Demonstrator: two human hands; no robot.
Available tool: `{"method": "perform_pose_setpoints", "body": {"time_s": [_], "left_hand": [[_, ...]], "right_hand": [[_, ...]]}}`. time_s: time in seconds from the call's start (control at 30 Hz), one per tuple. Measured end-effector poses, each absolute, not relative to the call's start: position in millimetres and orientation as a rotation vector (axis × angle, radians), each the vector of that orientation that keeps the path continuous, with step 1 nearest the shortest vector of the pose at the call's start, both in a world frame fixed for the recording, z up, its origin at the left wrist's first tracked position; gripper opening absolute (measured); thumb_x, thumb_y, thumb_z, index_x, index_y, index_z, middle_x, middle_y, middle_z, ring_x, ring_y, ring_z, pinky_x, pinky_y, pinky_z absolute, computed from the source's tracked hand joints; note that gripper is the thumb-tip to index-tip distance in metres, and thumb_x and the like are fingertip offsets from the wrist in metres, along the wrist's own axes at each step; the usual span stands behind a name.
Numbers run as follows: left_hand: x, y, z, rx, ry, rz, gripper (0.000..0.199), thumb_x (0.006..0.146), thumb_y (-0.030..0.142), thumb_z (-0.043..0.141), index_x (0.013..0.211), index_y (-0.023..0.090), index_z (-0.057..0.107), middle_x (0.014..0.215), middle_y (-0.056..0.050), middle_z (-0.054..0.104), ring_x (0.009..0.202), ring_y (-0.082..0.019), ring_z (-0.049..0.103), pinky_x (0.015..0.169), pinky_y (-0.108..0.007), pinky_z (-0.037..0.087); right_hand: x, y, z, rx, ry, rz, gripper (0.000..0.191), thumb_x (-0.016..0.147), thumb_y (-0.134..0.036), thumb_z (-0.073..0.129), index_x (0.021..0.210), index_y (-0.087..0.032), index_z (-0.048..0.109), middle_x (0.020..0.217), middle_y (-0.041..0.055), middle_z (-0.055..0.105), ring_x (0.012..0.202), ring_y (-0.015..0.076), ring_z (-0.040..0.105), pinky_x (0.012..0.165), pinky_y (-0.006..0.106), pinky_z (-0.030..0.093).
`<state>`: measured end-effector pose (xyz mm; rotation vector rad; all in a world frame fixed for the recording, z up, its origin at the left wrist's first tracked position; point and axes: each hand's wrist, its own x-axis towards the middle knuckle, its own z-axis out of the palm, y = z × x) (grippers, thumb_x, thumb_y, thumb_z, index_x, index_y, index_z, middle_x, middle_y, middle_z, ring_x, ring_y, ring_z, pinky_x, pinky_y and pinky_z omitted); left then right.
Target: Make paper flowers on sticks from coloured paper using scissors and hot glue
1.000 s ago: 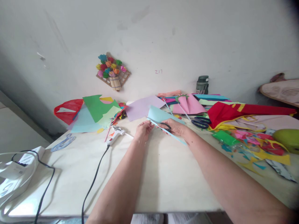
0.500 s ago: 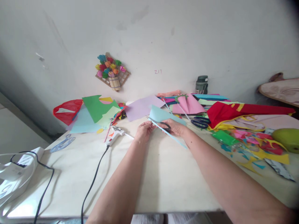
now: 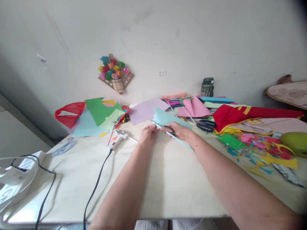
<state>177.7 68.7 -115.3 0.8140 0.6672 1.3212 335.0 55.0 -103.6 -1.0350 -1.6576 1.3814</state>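
Note:
My right hand is closed round the dark handles of a pair of scissors, whose blades point left. Between the fingertips of my left hand is pinched the end of a narrow light blue paper strip, which slants down to the right below my right hand. A light blue paper sheet stands behind the blades, partly hidden by my right hand. Whether the strip still joins the sheet at the blades is too small to tell.
Left of my hands lies a corded white glue gun; a power strip is further left. Coloured paper lines the wall side. A second pair of scissors, a red cloth and paper scraps lie right.
The loose end of the blue strip has shifted slightly to the right. Both hands stay in nearly the same place.

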Motion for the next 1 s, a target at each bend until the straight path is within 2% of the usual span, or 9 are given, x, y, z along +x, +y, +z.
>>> {"method": "perform_pose_setpoints", "body": {"time_s": [0.3, 0.4, 0.53, 0.63, 0.77, 0.87, 0.93, 1.0], "left_hand": [[169, 75, -115, 0.695, 0.623, 1.425, 0.005, 0.065, 0.005, 0.054, 0.063, 0.009, 0.056, 0.057, -0.003, 0.057, 0.052, -0.008, 0.054, 0.062, -0.023, 0.05], [166, 75, -111, 0.639, 0.65, 1.46, 0.005, 0.066, 0.007, 0.052, 0.068, 0.009, 0.056, 0.065, -0.007, 0.061, 0.056, -0.011, 0.058, 0.059, -0.023, 0.05], [164, 73, -106, 0.596, 0.701, 1.473, 0.003, 0.066, 0.009, 0.053, 0.068, 0.01, 0.055, 0.067, -0.008, 0.062, 0.054, -0.011, 0.058, 0.056, -0.023, 0.05], [163, 73, -104, 0.563, 0.712, 1.498, 0.002, 0.066, 0.009, 0.052, 0.066, 0.011, 0.054, 0.064, -0.007, 0.062, 0.05, -0.01, 0.057, 0.054, -0.021, 0.05], [161, 74, -104, 0.544, 0.714, 1.513, 0.002, 0.066, 0.01, 0.052, 0.066, 0.012, 0.053, 0.063, -0.007, 0.061, 0.05, -0.01, 0.057, 0.054, -0.022, 0.05], [161, 74, -102, 0.549, 0.706, 1.526, 0.003, 0.065, 0.01, 0.053, 0.067, 0.012, 0.053, 0.067, -0.009, 0.063, 0.056, -0.012, 0.06, 0.055, -0.022, 0.05], [161, 74, -101, 0.536, 0.706, 1.539, 0.004, 0.064, 0.009, 0.052, 0.067, 0.012, 0.053, 0.067, -0.008, 0.063, 0.058, -0.013, 0.061, 0.055, -0.021, 0.05], [161, 73, -100, 0.514, 0.711, 1.549, 0.004, 0.065, 0.008, 0.052, 0.066, 0.012, 0.053, 0.065, -0.007, 0.063, 0.056, -0.012, 0.06, 0.054, -0.02, 0.049]], "right_hand": [[336, 51, -99, -1.009, -1.649, 1.4, 0.035, 0.064, -0.048, 0.059, 0.058, -0.016, 0.046, 0.042, -0.0064, 0.042, 0.033, 0.0041, 0.033, 0.032, 0.018, 0.022], [340, 47, -94, -0.896, -1.624, 1.446, 0.037, 0.064, -0.051, 0.057, 0.066, -0.015, 0.051, 0.044, -0.006, 0.043, 0.034, 0.0044, 0.034, 0.032, 0.018, 0.022], [346, 45, -84, -0.749, -1.545, 1.42, 0.044, 0.064, -0.053, 0.057, 0.083, -0.013, 0.055, 0.046, -0.0044, 0.047, 0.034, 0.0055, 0.037, 0.033, 0.019, 0.024], [351, 50, -80, -0.9, -1.41, 1.195, 0.042, 0.064, -0.052, 0.058, 0.08, -0.013, 0.057, 0.052, -0.0007, 0.052, 0.038, 0.0069, 0.043, 0.034, 0.019, 0.026], [364, 64, -84, -1.33, -1.307, 0.776, 0.042, 0.063, -0.051, 0.06, 0.081, -0.014, 0.062, 0.059, 0.0045, 0.058, 0.044, 0.0105, 0.049, 0.039, 0.021, 0.032], [376, 69, -86, -1.75, -1.44, 0.351, 0.036, 0.065, -0.05, 0.057, 0.081, -0.018, 0.065, 0.072, 0.0082, 0.063, 0.067, 0.0184, 0.058, 0.053, 0.025, 0.04], [383, 68, -85, -1.993, -1.52, 0.088, 0.035, 0.067, -0.048, 0.054, 0.083, -0.019, 0.066, 0.084, 0.011, 0.064, 0.082, 0.0233, 0.058, 0.061, 0.028, 0.041], [389, 65, -84, -2.157, -1.555, -0.032, 0.034, 0.07, -0.043, 0.051, 0.088, -0.017, 0.065, 0.091, 0.0141, 0.063, 0.088, 0.0262, 0.057, 0.066, 0.031, 0.041]]}}
